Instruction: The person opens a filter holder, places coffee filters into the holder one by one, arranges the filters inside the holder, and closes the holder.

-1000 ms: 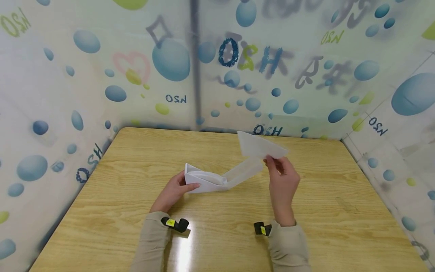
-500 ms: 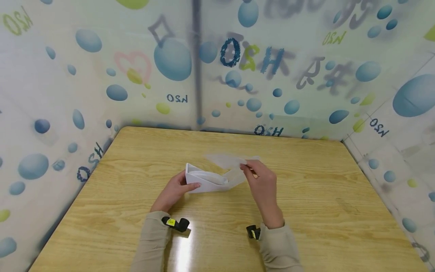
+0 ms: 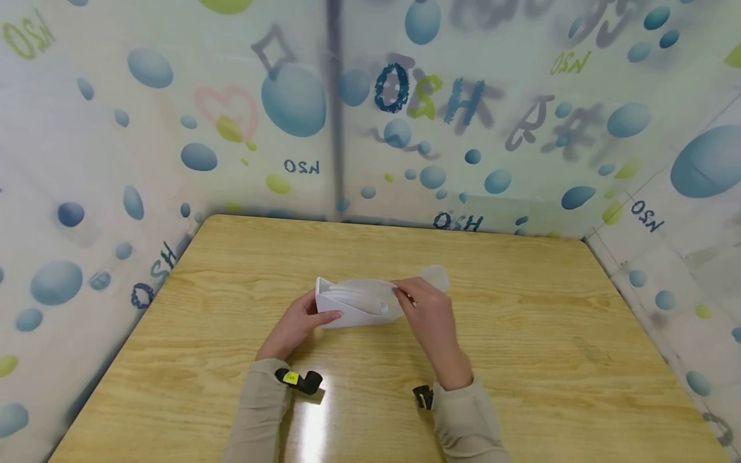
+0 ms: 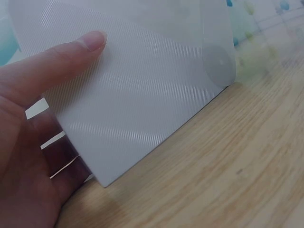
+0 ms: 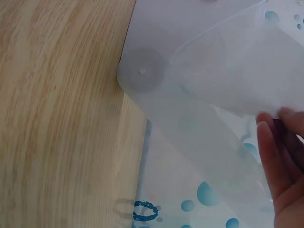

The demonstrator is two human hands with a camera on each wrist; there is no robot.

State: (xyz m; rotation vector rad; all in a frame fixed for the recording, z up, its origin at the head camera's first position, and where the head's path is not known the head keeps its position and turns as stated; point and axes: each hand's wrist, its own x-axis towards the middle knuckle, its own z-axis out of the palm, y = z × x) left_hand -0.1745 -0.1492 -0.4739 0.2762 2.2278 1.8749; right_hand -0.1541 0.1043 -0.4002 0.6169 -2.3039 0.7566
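My left hand (image 3: 292, 328) grips the left end of a small white box (image 3: 341, 316), thumb on its front wall. The left wrist view shows that wall finely ribbed. A translucent lid (image 3: 435, 276) swings from a round pivot (image 5: 142, 71) at the box's right end and stands raised. Inside the box lie thin white pieces; their kind is unclear. My right hand (image 3: 431, 321) pinches the right edge of a thin translucent white sheet (image 3: 370, 287) between thumb and fingers. The sheet's left part is at the box's open top; how deep it sits is hidden.
A wood-grain table (image 3: 550, 334) carries the box, in front of patterned wall sheeting (image 3: 492, 128). Black wrist-worn cameras sit on the left wrist (image 3: 301, 381) and the right wrist (image 3: 424, 397).
The right hand has moved left and slightly down, bringing the sheet from above the raised lid to the box's opening. The left hand and box have stayed in place.
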